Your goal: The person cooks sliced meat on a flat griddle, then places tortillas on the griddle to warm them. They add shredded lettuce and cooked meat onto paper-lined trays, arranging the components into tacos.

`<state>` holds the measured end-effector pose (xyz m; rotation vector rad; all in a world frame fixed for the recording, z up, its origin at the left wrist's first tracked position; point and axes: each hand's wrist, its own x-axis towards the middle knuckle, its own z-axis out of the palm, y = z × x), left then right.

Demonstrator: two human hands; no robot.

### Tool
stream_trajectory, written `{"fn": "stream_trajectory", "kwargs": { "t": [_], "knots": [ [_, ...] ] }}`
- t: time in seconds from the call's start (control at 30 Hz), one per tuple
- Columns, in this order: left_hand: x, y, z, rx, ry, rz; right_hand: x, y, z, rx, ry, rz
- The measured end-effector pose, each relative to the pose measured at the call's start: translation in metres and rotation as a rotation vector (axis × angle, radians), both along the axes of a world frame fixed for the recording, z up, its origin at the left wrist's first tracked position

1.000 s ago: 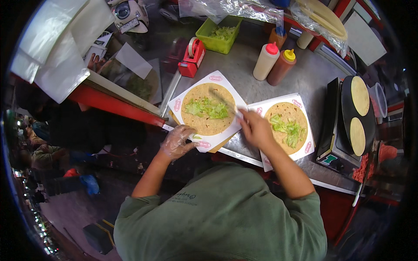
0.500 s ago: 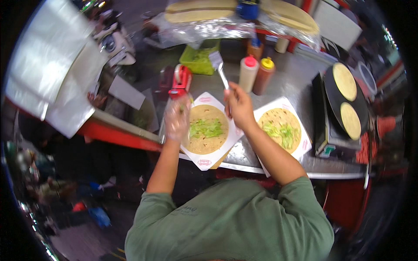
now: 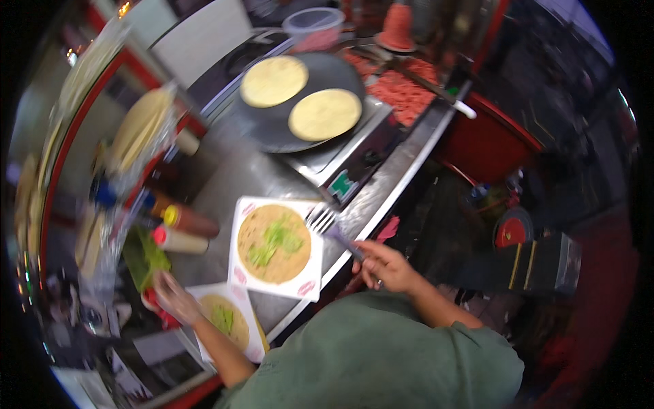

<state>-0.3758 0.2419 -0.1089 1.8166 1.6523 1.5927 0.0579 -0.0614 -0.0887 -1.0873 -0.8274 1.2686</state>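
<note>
My right hand point(image 3: 385, 266) grips a metal fork point(image 3: 327, 223), its tines just past the edge of a white square paper. On that paper lies a round flatbread point(image 3: 262, 218) topped with shredded lettuce point(image 3: 278, 238). A clear plastic glove covers my left hand point(image 3: 178, 301), which reaches beside a green tub point(image 3: 138, 253) with lettuce at its edge. Its fingers look stretched out, though blur softens them; nothing shows in them. A second flatbread point(image 3: 236, 326) with lettuce lies on paper near my left forearm. A red object point(image 3: 157, 310) is partly hidden by my left hand.
Two pale flatbreads point(image 3: 325, 114) sit on a round black griddle point(image 3: 272, 131). Beyond it are red crumbled food point(image 3: 407, 95) and a knife with a white handle tip point(image 3: 464, 109). Red-capped point(image 3: 184, 240) and yellow-capped point(image 3: 191, 221) squeeze bottles stand beside the tub. The counter's metal edge point(image 3: 381, 213) runs diagonally.
The view has turned right toward the griddle. My right hand has lowered the fork, tines now beside the other paper. My gloved left hand has moved from the flatbread's edge toward the green tub.
</note>
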Motion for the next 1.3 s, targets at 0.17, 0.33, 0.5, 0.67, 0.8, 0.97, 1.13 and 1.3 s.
{"fn": "stream_trajectory", "kwargs": {
  "t": [0.17, 0.33, 0.5, 0.67, 0.8, 0.97, 1.13, 1.3],
  "knots": [
    [0.196, -0.171, -0.009, -0.258, -0.349, -0.751, 0.185, 0.058, 0.054, 0.073, -0.392, -0.412],
    [0.305, -0.183, 0.016, -0.519, 0.019, -1.733, 0.374, 0.214, 0.064, -0.24, -1.38, -0.445],
    [0.329, -0.166, 0.066, -0.494, 0.405, -1.362, 0.431, 0.347, 0.03, -0.406, -1.251, -0.457],
    [0.278, -0.193, 0.049, -0.578, 0.263, -0.891, 0.395, 0.371, 0.005, -0.083, -1.6, -0.255],
    [0.23, -0.241, 0.018, -0.631, -0.191, -0.352, 0.399, 0.338, 0.054, 0.052, -1.672, -0.265],
    [0.157, -0.253, -0.037, -0.416, 0.112, 0.168, 0.427, 0.328, 0.06, 0.083, -1.752, -0.356],
    [0.135, -0.243, -0.034, -0.375, 0.123, 0.374, 0.407, 0.314, 0.109, 0.281, -1.38, -0.306],
    [0.148, -0.189, -0.031, -0.344, 0.238, 0.182, 0.261, 0.248, 0.161, 0.349, -1.235, 0.066]
  ]
}}
